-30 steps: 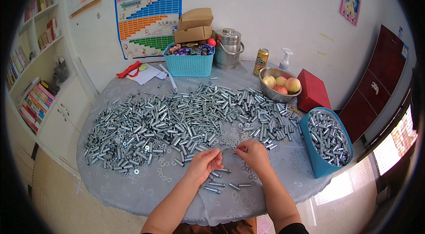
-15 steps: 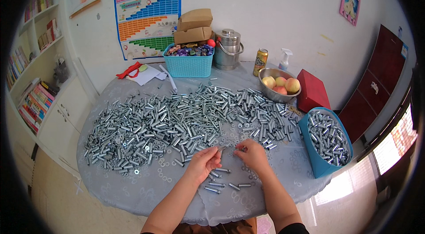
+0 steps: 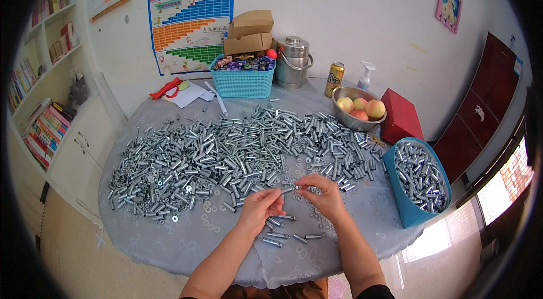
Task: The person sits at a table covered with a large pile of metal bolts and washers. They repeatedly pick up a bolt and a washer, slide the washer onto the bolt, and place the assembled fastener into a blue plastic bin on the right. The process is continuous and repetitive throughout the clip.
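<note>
Two bare forearms [image 3: 222,256] reach in from the lower edge over the tabletop [image 3: 175,248], which is covered in gray patterned cloth. A few metal cylinders [image 3: 272,242] lie loose on the cloth between them.

Just beyond, the left hand [image 3: 263,207] pinches a slim metal rod [image 3: 288,190] between thumb and fingertips, its free end pointing right. The right hand [image 3: 321,193] faces it with fingertips drawn together at the rod's far end; whether they grip a small part there, I cannot tell. The rod is held up between the two hands, in front of the heap.

Flat rings [image 3: 211,217] are scattered to the left of the left hand. At the tabletop's right edge, a blue bin [image 3: 404,200] is filled with silvery tubes [image 3: 420,177].

The broad heap of metal pieces [image 3: 226,149] stretches across the middle. Past its right part, a steel bowl [image 3: 353,122] holds round fruit [image 3: 374,109] next to a red box [image 3: 400,118]. Farther back come a yellow can [image 3: 334,79], a spray bottle [image 3: 365,77], a steel canister [image 3: 292,67] and a turquoise basket [image 3: 244,85], with cardboard [image 3: 248,43] on top. White papers [image 3: 186,96] lie left of the basket, and a colorful chart [image 3: 192,16] hangs on the wall [image 3: 328,10] behind.
</note>
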`<state>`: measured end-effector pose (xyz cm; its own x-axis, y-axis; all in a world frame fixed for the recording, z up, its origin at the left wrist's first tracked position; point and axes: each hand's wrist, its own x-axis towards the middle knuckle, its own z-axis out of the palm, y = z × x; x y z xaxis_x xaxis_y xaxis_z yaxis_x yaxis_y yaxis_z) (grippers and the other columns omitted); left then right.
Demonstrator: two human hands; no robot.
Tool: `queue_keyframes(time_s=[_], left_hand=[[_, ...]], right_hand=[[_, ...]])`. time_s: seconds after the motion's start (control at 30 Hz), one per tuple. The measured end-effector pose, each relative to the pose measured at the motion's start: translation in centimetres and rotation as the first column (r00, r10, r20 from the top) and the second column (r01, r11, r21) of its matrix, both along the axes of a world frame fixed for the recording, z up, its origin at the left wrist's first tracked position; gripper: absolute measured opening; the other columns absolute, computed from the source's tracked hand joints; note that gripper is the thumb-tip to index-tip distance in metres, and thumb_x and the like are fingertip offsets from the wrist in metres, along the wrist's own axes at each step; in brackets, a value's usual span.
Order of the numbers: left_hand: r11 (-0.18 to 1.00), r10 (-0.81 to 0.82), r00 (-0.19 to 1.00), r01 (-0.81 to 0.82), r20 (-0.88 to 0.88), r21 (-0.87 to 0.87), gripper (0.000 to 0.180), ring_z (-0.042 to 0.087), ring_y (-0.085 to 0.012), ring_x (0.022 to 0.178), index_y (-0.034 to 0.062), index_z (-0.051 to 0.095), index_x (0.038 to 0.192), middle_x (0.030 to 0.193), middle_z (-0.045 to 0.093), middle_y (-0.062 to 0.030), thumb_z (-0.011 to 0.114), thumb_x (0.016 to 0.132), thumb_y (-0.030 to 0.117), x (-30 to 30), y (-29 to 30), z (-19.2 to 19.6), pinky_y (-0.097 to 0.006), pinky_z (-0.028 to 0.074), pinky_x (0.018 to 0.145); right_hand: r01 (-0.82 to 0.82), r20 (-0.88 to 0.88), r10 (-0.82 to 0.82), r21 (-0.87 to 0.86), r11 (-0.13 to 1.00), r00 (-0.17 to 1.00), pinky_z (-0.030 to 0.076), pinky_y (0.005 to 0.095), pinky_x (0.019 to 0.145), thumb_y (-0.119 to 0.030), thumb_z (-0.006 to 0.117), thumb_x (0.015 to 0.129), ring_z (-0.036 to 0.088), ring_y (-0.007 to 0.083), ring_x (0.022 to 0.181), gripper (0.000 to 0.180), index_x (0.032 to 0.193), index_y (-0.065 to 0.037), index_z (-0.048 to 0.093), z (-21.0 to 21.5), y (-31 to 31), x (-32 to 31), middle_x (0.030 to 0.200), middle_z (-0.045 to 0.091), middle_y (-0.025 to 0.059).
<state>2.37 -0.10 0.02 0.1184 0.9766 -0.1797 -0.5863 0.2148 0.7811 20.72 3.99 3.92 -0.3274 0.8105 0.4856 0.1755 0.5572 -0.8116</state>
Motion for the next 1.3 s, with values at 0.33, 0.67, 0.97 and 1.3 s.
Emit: queue_keyframes(time_s=[0.33,0.67,0.97,1.3], left_hand=[[0.996,0.074,0.994,-0.069,-0.078,0.057,0.017,0.056,-0.0112,0.057,-0.0034,0.061,0.089,0.071,0.058,-0.0057,0.059,0.086,0.013,0.8,-0.2,0.5,-0.030,0.056,0.056],[0.984,0.178,0.983,-0.178,-0.038,0.023,0.016,0.056,-0.0105,0.057,-0.0020,0.061,0.085,0.071,0.058,-0.0045,0.060,0.086,0.014,0.4,-0.1,0.3,-0.029,0.056,0.055],[0.983,0.179,0.978,-0.175,-0.108,0.046,0.016,0.054,-0.0095,0.057,0.0006,0.060,0.085,0.069,0.056,-0.0024,0.057,0.088,0.016,0.6,-0.2,0.8,-0.029,0.054,0.055],[0.956,0.275,0.955,-0.260,-0.110,0.138,0.017,0.059,-0.0127,0.064,-0.0041,0.060,0.097,0.077,0.060,-0.0075,0.058,0.086,0.008,0.3,-0.2,2.0,-0.030,0.056,0.061]], right_hand=[[0.083,0.084,-0.062,-0.277,0.957,0.995,0.044,0.0257,0.066,-0.024,0.047,0.093,0.054,0.0125,0.067,0.035,0.079,0.003,0.062,-0.9,0.1,0.1,0.070,0.061,0.0061],[-0.086,0.037,0.106,-0.356,0.930,0.994,0.046,0.0257,0.070,-0.022,0.045,0.094,0.056,0.0120,0.074,0.031,0.101,0.002,0.063,-0.8,0.2,0.4,0.085,0.063,0.0066],[-0.125,-0.058,0.111,-0.354,0.927,0.992,0.046,0.0257,0.069,-0.028,0.042,0.095,0.057,0.0122,0.070,0.038,0.092,0.003,0.065,-0.6,0.1,0.1,0.077,0.063,0.0072],[0.268,-0.275,-0.371,-0.346,0.899,0.887,0.041,0.0227,0.057,-0.025,0.050,0.091,0.052,0.0085,0.059,0.033,0.078,0.002,0.063,-1.9,3.1,3.9,0.068,0.061,0.0041]])
